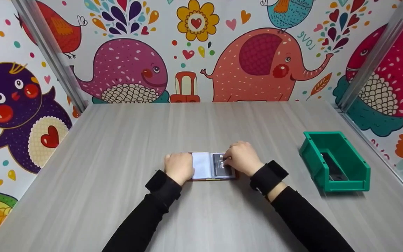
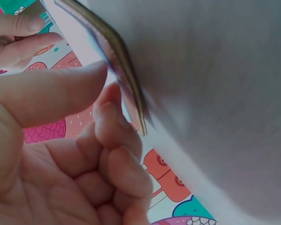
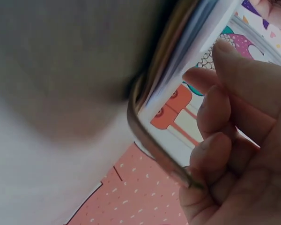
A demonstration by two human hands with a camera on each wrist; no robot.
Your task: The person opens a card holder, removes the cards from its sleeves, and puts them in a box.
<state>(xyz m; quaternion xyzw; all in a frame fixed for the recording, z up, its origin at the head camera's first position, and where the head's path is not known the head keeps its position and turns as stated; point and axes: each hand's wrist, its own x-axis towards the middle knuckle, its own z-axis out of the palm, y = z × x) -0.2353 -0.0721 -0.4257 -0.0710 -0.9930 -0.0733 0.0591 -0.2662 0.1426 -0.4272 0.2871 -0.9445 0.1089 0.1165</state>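
A small card holder (image 1: 200,166) lies opened out on the table. Its left page is pale and blank. On the right page sits a black card (image 1: 223,168) with light lettering, partly covered by fingers. My left hand (image 1: 179,168) grips the holder's left edge, and the left wrist view has thumb and curled fingers (image 2: 117,126) at its brown cover (image 2: 126,61). With bent fingers my right hand (image 1: 243,157) holds the black card near its upper right. From the right wrist, the finger tips (image 3: 215,103) show beside the stacked pages (image 3: 192,51); the card's grip is hidden there.
On the right of the table stands a green bin (image 1: 348,185) with dark flat items (image 1: 332,168) inside. Behind the table rises a wall (image 1: 201,63) printed with cartoon animals. Black bands (image 1: 163,184) circle both wrists.
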